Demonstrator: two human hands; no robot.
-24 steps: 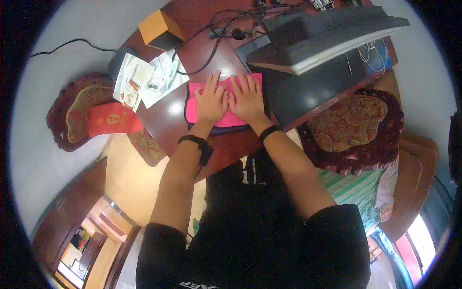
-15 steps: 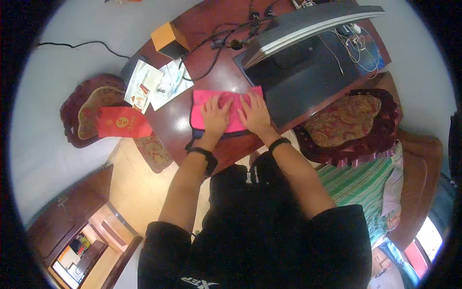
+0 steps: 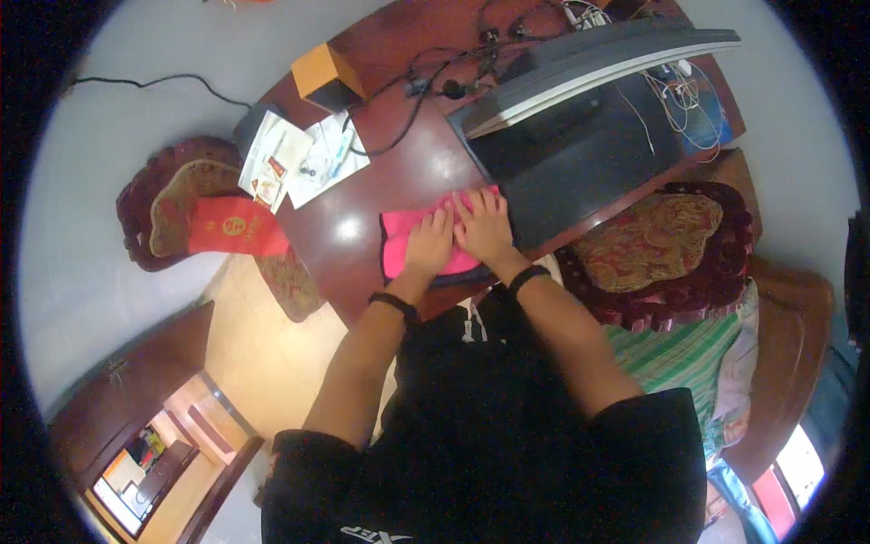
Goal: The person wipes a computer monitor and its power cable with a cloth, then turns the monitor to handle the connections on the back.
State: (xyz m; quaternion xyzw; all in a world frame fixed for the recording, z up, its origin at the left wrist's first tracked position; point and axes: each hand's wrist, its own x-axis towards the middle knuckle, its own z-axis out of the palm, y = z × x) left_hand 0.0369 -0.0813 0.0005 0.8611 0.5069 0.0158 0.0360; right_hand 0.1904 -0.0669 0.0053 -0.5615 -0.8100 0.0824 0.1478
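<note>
A pink cloth with a dark border (image 3: pixel 397 243) lies on the brown desk just in front of my body, its surface creased and bunched. My left hand (image 3: pixel 430 245) rests on the middle of the cloth, fingers stretched forward. Close beside it, my right hand (image 3: pixel 485 227) presses on the cloth's right part, fingers extended, the two hands nearly touching. Parts of the cloth under both palms are hidden. A dark band circles each wrist.
A monitor (image 3: pixel 607 72) stands on a black mat (image 3: pixel 580 163) to the right. Papers (image 3: pixel 317 172) and an orange box (image 3: pixel 322 77) lie at the left, with black cables (image 3: pixel 421 91) behind. Carved chairs (image 3: pixel 648 236) flank the desk; a red cloth (image 3: pixel 237 227) drapes the left one.
My hands have come closer together, the left one shifting right. The cloth, flat and smooth before, is now wrinkled and narrower. The whole view has dropped slightly.
</note>
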